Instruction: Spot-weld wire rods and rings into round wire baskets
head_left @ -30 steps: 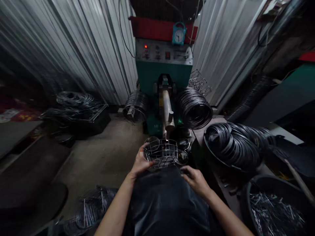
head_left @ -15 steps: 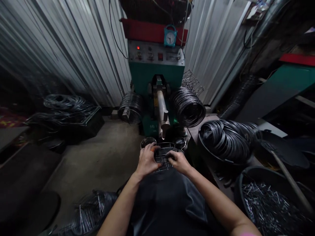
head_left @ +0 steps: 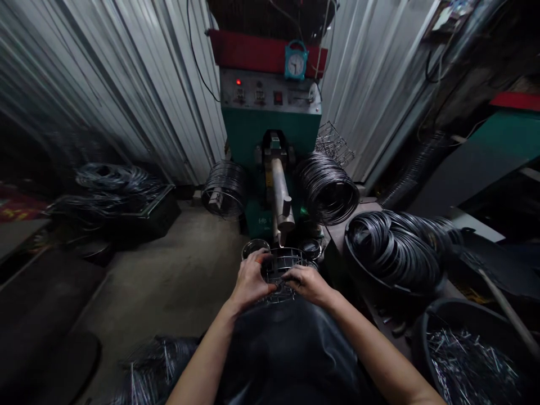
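From my end, the biggest thing in play is the green machine point(head_left: 272, 124), its metal arm point(head_left: 280, 191) reaching out above the work; if that arm were to act while fingers lay underneath, I judge a pinch or burn the worst outcome. Next down is the wire basket point(head_left: 291, 259), below the arm's end and just in front of the dark apron point(head_left: 291, 343): a slack or uneven hold could let it tilt, so that wires meet the tip out of line. My left hand point(head_left: 253, 279) grips its left side, thumb and fingers curved around the wires. My right hand point(head_left: 309, 281) has its fingers bunched at the near right part, and I can't tell whether they pinch a basket wire or a loose piece; a slip there could skew a joint. Smallest, the glowing tip point(head_left: 280, 243) sits right by the far rim, so stray contact could mark it. As for the basket's look, it's rounded and open-meshed, a bare grey metal shape of curved hoops crossed by thinner-looking wires, its near side mostly lost behind the fingers.
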The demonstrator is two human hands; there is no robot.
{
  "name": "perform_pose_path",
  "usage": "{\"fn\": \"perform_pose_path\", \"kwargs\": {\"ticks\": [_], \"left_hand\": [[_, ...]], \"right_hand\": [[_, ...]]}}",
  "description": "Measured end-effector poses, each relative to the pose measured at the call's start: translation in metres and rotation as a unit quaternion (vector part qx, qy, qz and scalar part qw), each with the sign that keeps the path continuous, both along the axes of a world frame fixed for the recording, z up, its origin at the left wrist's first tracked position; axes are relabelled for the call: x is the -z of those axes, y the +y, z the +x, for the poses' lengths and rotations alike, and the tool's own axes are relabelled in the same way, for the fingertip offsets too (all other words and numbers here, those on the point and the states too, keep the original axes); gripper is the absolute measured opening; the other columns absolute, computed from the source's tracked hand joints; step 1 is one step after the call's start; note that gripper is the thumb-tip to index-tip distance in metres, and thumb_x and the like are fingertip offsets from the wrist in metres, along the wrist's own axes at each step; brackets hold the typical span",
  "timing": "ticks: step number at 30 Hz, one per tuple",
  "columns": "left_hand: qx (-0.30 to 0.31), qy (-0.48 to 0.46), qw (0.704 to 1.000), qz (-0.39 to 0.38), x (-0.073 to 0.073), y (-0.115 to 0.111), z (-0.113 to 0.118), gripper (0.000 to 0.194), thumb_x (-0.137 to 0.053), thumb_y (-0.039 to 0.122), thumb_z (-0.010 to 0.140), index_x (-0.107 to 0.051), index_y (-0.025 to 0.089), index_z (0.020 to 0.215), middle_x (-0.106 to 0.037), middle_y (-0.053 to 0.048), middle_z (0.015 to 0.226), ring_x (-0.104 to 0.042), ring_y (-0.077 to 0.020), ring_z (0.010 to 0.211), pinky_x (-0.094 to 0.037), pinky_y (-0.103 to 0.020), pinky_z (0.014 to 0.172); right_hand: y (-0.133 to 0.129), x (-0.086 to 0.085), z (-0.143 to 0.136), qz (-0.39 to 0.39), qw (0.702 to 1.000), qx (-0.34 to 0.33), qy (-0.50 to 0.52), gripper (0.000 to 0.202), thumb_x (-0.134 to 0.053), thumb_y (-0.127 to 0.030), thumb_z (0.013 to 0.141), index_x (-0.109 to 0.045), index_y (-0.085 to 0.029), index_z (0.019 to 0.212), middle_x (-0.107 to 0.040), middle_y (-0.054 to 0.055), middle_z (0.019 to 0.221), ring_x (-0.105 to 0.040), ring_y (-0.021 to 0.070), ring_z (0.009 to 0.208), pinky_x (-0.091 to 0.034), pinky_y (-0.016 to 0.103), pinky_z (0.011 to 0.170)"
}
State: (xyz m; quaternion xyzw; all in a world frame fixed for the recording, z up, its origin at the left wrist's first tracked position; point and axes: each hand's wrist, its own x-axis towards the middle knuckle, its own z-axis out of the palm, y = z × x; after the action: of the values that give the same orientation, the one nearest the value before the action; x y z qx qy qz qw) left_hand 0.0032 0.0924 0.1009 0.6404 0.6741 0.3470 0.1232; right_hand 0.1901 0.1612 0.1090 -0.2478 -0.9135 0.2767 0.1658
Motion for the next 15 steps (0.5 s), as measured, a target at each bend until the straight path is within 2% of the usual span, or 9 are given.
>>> {"fn": "perform_pose_path", "kwargs": {"ticks": [4,11,15], "left_hand": [[0.0,-0.009,1.0,-0.003,0.0,0.007,-0.006,0.062,-0.077,0.022,0.049,-0.055,0.023,0.108,-0.052,-0.007,0.128,-0.047,-0.0274,0.122,-0.039,-0.042,0.1],[-0.013,-0.03,0.998,-0.046,-0.005,0.026,-0.012,0.065,-0.078,0.027,0.049,-0.055,0.023,0.11,-0.052,-0.006,0.128,-0.051,-0.0272,0.117,-0.042,-0.041,0.097],[-0.009,-0.036,0.998,-0.054,-0.004,0.027,-0.011,0.063,-0.077,0.026,0.049,-0.055,0.024,0.109,-0.053,-0.006,0.127,-0.05,-0.0271,0.117,-0.043,-0.041,0.097]], "right_hand": [[0.006,0.002,-0.006,0.023,1.0,-0.001,0.011,0.021,-0.058,-0.011,0.08,-0.067,-0.019,0.096,-0.068,0.005,0.091,-0.064,0.0158,0.084,-0.049,0.024,0.075],[0.021,-0.01,-0.017,0.043,0.999,0.02,-0.011,0.018,-0.058,-0.011,0.081,-0.068,-0.019,0.094,-0.068,0.005,0.091,-0.064,0.0152,0.083,-0.048,0.022,0.074],[0.021,-0.007,-0.017,0.044,0.999,0.03,-0.01,0.018,-0.058,-0.013,0.082,-0.067,-0.019,0.096,-0.068,0.005,0.094,-0.065,0.0156,0.087,-0.048,0.023,0.077]]}}
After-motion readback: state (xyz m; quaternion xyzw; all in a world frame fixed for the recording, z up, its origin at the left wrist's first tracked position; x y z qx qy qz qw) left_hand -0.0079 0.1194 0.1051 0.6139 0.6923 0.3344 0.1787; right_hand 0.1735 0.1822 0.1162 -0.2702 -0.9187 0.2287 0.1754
